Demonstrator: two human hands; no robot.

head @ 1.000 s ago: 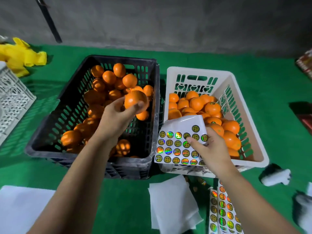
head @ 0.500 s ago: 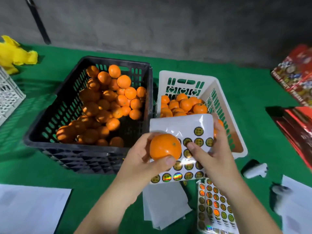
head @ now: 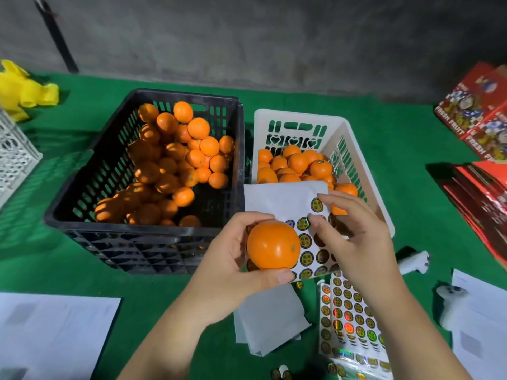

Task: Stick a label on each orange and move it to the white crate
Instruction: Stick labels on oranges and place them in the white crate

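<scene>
My left hand point(head: 233, 259) grips an orange point(head: 273, 244) in front of the two crates. Right behind it, my right hand point(head: 354, 237) holds a white label sheet point(head: 285, 201) of round shiny stickers, thumb and forefinger on the stickers near its upper right. The black crate point(head: 82, 193) on the left holds several unlabelled oranges point(head: 181, 160). The white crate point(head: 299, 119) on the right holds several oranges point(head: 296, 163), one with a sticker showing.
More label sheets point(head: 351, 325) and blank backing paper point(head: 269, 319) lie on the green cloth near me. White papers lie at front left point(head: 49, 333) and front right point(head: 482, 319). Red fruit boxes point(head: 477, 111) sit at the right, a yellow cloth point(head: 22, 91) and white basket point(head: 13, 157) at the left.
My left hand lifted the orange out of the black crate and brought it in front of the label sheet. My right hand's fingers shifted onto the stickers.
</scene>
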